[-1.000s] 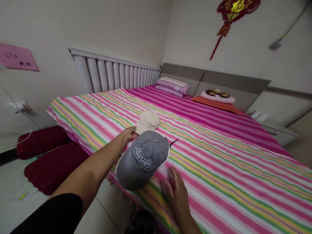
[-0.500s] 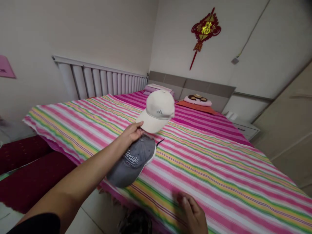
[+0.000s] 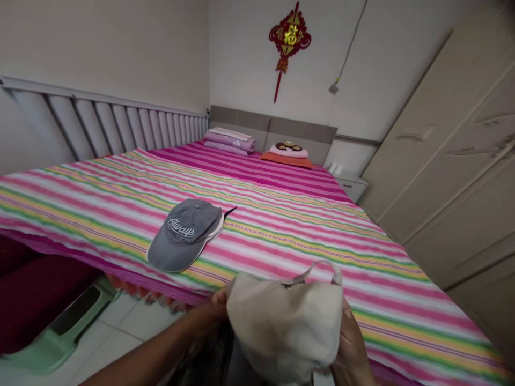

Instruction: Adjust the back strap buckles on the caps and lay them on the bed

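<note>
The off-white baseball cap [image 3: 285,321] is held low in front of me, above the bed's near edge, with a thin strap loop sticking up from its far side. My left hand [image 3: 220,297] grips its left edge, fingers partly hidden behind the fabric. On the opposite side, my right hand [image 3: 352,343] is closed against the cap, its fingers mostly covered. A grey cap [image 3: 189,233] with white "Always" lettering lies on the striped bedspread [image 3: 273,244] to the left, brim towards me, touched by neither hand. A dark strap end pokes out behind it.
Folded lilac bedding [image 3: 229,141] and a pink item with a brown bear design [image 3: 288,151] lie near the headboard [image 3: 298,131]. A white radiator [image 3: 116,123] runs along the left wall. A green stool [image 3: 60,343] stands at lower left; a wardrobe [image 3: 450,139] is on the right.
The off-white cap has come from above the grey cap down towards me and right, turning over. My right hand has taken hold of it too. The view has swung right; the grey cap stays on the bed.
</note>
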Demonstrator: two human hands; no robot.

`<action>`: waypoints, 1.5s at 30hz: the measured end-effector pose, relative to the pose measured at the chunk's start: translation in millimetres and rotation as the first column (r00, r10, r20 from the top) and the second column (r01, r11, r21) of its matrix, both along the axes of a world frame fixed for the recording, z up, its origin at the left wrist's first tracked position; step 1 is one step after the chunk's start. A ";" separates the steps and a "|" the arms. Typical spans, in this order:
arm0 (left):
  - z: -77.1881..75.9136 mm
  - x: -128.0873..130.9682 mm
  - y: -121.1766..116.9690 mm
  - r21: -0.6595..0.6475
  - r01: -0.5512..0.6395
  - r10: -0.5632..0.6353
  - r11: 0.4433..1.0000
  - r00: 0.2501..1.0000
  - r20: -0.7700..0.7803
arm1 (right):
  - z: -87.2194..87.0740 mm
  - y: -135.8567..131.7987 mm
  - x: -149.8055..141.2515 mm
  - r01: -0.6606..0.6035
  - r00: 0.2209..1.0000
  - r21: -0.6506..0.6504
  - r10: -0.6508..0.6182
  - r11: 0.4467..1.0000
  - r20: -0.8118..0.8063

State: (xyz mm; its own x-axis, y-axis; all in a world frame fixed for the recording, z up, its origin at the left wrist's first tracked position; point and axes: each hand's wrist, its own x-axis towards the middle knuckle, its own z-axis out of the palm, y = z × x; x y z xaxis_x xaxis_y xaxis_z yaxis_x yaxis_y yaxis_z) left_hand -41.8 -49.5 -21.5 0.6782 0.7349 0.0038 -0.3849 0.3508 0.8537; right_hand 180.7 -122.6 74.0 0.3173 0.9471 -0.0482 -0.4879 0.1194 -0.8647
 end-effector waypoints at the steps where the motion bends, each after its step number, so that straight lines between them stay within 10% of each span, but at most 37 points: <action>1: 12.7 -0.3 4.5 -0.001 0.035 -0.035 0.999 0.999 -0.015 | -0.8 -5.2 3.9 -0.023 1.000 0.002 0.023 1.000 0.001; 6: 64.9 28.1 11.4 0.208 0.461 -0.438 0.863 0.886 -0.149 | -0.5 -20.5 8.3 -0.185 0.983 -0.020 0.185 0.983 0.015; 11: 69.1 63.9 -5.4 0.222 0.550 -0.460 0.805 0.816 -0.350 | 0.9 -31.5 11.7 -0.167 0.984 -0.006 0.167 0.986 0.065; 17: 81.3 46.4 -1.5 0.007 0.271 -0.265 0.963 0.946 -0.187 | -8.2 -48.1 51.0 -0.240 0.949 -0.047 0.245 0.970 0.200; 23: 106.8 34.8 -6.5 0.052 0.309 -0.290 0.950 0.929 -0.232 | 15.1 -45.5 28.7 -0.553 0.746 -0.177 0.578 0.814 0.331; 45: 114.6 30.5 -20.7 -0.041 0.266 -0.269 0.963 0.938 -0.219 | 39.1 -30.9 -26.2 -0.469 0.742 -0.238 0.526 0.850 0.416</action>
